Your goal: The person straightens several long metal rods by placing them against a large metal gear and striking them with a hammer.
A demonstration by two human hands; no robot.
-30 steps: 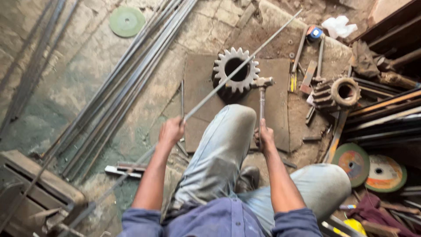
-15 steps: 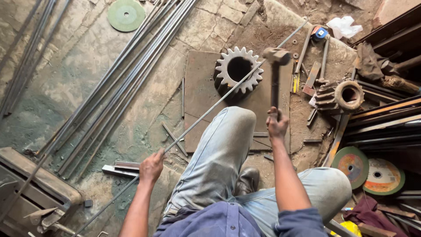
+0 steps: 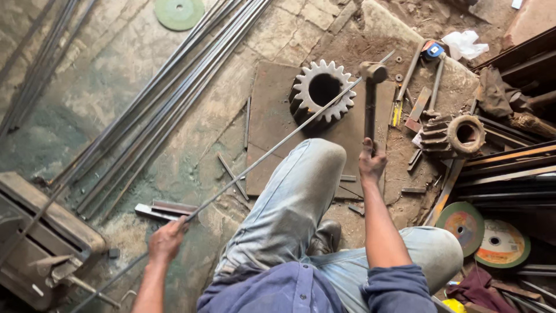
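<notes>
L hand (image 3: 167,239) low at lower-left of view, forearm bare, fingers curled shut in a fist-type grip, knuckles up. R arm extended fwd & nearly straight, sleeve pushed up near elbow, R hand (image 3: 370,162) closed tight, wrist cocked slightly up. Hands well apart, L pulled back near body, R reaching out past the bent knee.

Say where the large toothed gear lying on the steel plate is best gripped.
The gear lies flat on the plate, bore upward. Probably best taken from above, fingers hooked into the bore and over the toothed rim on its far side, away from the thin rod across its near edge.
</notes>
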